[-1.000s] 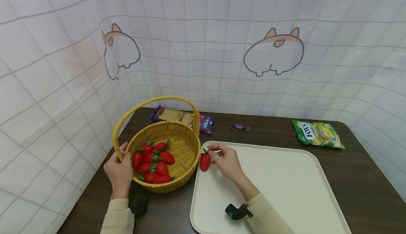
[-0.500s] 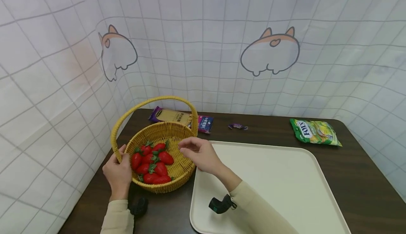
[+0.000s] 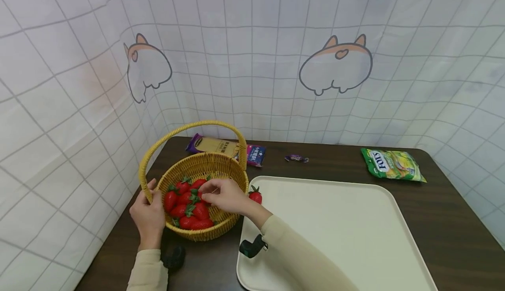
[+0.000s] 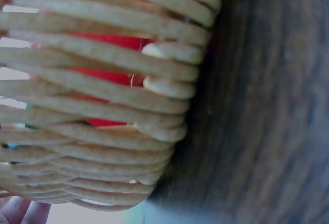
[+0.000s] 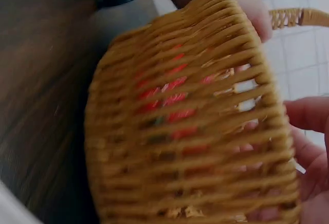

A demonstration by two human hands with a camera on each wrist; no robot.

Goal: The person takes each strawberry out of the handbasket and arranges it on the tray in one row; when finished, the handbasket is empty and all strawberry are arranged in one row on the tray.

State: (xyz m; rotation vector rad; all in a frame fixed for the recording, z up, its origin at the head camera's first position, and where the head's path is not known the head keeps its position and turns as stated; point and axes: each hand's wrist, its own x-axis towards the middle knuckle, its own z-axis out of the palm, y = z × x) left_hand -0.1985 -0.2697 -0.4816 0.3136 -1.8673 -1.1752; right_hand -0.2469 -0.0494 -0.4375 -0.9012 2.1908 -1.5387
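Observation:
A yellow wicker basket (image 3: 205, 161) with a tall arched handle holds several red strawberries (image 3: 200, 211) with green leaves. My left hand (image 3: 148, 217) grips its left side where the handle meets the rim. Inside the basket, my right hand (image 3: 226, 196) has thumb and fingers curled around a strawberry (image 3: 200, 195) at the right of the pile, mostly covered by the hand. One more strawberry (image 3: 255, 196) lies at the upper left corner of the cream tray (image 3: 331, 234). In the right wrist view, the basket's woven wall (image 5: 190, 116) partly screens the right fingers (image 5: 308, 113).
Behind the basket lies a purple and yellow snack pack (image 3: 217, 145). A small purple wrapped candy (image 3: 296, 158) is at the back middle, and a green candy bag (image 3: 392, 165) at the back right. A white grid-patterned curtain (image 3: 252, 63) surrounds the dark wooden table (image 3: 453, 221).
My right hand has let go of the strawberry on the tray's corner and moved left into the basket, onto another strawberry. The left hand stays on the basket.

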